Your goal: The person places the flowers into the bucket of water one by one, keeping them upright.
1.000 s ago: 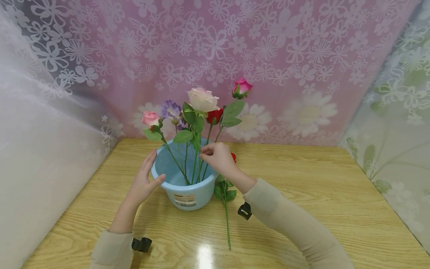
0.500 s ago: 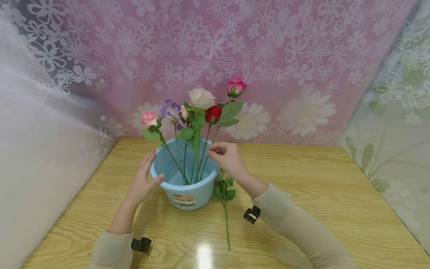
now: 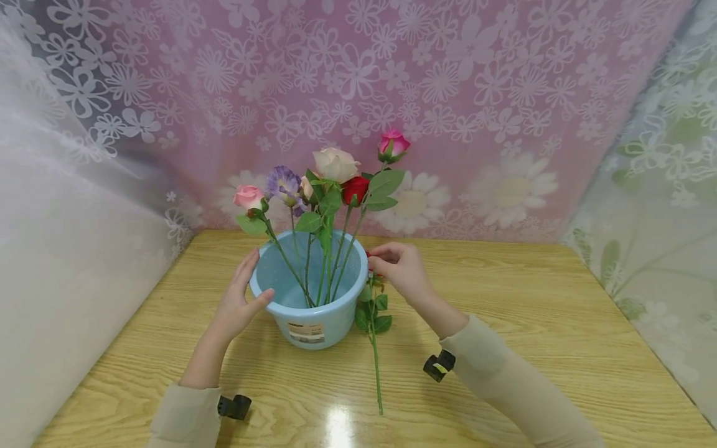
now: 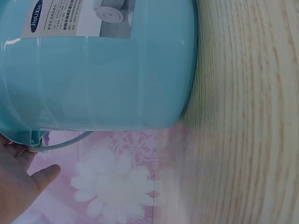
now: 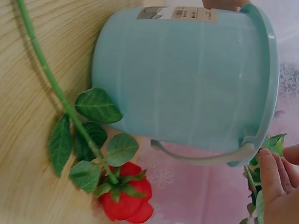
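My left hand (image 3: 238, 305) rests against the left side of a light blue plastic bucket (image 3: 319, 330), fingers outstretched and thumb at the rim. In the left wrist view, the fingertips sit by the handle's joint. Several artificial flowers lean inside the bucket: a white rose (image 3: 336, 165), a red rose (image 3: 355, 190), a magenta rosebud (image 3: 394, 144), a pink rose (image 3: 249, 197) and a purple flower (image 3: 285, 185). Just outside the right rim hovers my right hand (image 3: 406, 274), fingers loosely bent and holding nothing. Beneath it lies another red rose (image 5: 126, 198), its head partly covered in the head view.
The lying rose's green stem (image 3: 378, 373) points toward the near edge of the wooden table (image 3: 504, 298). A thin handle (image 5: 201, 159) hangs at the bucket's side. A pink flowered curtain (image 3: 476, 93) stands behind, with pale sheets at both sides.
My right hand has let go of a stem among the flowers and drawn back rightward past the rim. The flowers have settled slightly left. My left hand has stayed at the bucket.
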Available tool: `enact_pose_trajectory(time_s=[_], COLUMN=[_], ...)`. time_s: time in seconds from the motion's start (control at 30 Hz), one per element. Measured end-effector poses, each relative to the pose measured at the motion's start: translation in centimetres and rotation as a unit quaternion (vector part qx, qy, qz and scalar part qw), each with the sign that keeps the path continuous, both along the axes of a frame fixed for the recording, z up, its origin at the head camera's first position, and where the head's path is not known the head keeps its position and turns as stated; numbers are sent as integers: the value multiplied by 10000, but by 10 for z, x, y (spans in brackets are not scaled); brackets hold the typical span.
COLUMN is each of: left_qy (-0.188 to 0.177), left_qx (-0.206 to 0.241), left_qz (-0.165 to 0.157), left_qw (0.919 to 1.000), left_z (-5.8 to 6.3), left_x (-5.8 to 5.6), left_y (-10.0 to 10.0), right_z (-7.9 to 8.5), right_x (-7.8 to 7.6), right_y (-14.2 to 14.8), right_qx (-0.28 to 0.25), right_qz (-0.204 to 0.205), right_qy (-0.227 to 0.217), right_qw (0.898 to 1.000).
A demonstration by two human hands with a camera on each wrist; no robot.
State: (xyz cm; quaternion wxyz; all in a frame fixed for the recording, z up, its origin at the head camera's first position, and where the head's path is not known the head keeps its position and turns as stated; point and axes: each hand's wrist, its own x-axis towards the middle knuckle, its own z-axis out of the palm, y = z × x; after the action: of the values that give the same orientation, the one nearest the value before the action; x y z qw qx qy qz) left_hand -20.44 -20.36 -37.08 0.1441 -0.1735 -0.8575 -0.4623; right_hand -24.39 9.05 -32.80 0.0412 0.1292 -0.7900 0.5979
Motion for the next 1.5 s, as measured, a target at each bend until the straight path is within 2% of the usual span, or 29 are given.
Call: enact_pose_trajectory(time_s=[0.13, 0.33, 0.43, 0.93, 1.5], left_qy=[-68, -63, -65, -23, 52], left_qx=[85, 52, 24, 61, 42], left_qz=[-8, 12, 26, 32, 21], left_qw=[9999, 10000, 10000, 10000, 10000], left_z=[17, 17, 17, 16, 16], left_x=[11, 12, 13, 12, 12], left_y=[9, 10, 9, 10, 10], right_z=[-4, -12, -17, -55, -94], right_x=[2, 2, 2, 7, 15], right_y=[7, 15, 18, 21, 22], right_qx=[-147, -553, -591, 56, 515], right_qz=[-56, 82, 65, -83, 82], right_qy=[-218, -487, -683, -1040, -1420], right_qw=[9996, 9972, 9959, 9945, 9885])
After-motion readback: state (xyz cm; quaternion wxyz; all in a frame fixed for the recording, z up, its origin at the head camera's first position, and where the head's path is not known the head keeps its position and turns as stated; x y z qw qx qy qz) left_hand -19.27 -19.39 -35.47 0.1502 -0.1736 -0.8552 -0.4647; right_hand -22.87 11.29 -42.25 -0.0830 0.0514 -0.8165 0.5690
